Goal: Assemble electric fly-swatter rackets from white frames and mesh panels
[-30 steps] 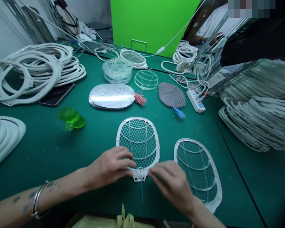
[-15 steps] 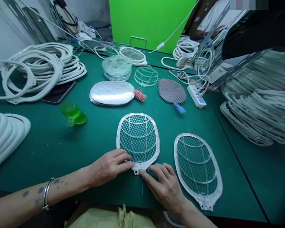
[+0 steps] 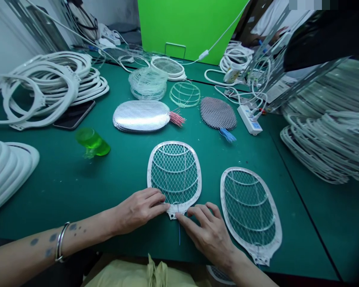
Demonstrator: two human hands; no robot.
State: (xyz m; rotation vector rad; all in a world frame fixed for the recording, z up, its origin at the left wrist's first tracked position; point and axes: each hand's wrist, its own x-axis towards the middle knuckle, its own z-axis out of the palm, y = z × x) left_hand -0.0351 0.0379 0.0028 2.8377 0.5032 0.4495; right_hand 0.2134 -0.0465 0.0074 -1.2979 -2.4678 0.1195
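Note:
A white mosquito-swatter head [image 3: 174, 173] with metal mesh and curved ribs lies flat on the green table before me. My left hand [image 3: 142, 208] has its fingers closed on the lower left rim, thumb close to the neck. On the other side of the neck, my right hand [image 3: 208, 229] grips with bent fingers, its thumb at the neck's tip. Between the hands a thin blue wire [image 3: 179, 233] hangs down from the neck. Another swatter head [image 3: 251, 211], also meshed, rests to the right of my right hand. My fingertips are partly hidden.
Mesh stacks with red wires [image 3: 142, 115] and blue wires [image 3: 217, 113] lie beyond. Nearby are clear ribbed inserts [image 3: 148, 83], a green cup [image 3: 92, 141], a phone [image 3: 74, 115] and a power strip [image 3: 249, 119]. White frames [image 3: 56, 83] pile left, more frames [image 3: 320, 147] right.
The view has shifted very slightly. Both hands stay at the swatter head's neck, and nothing else has visibly moved.

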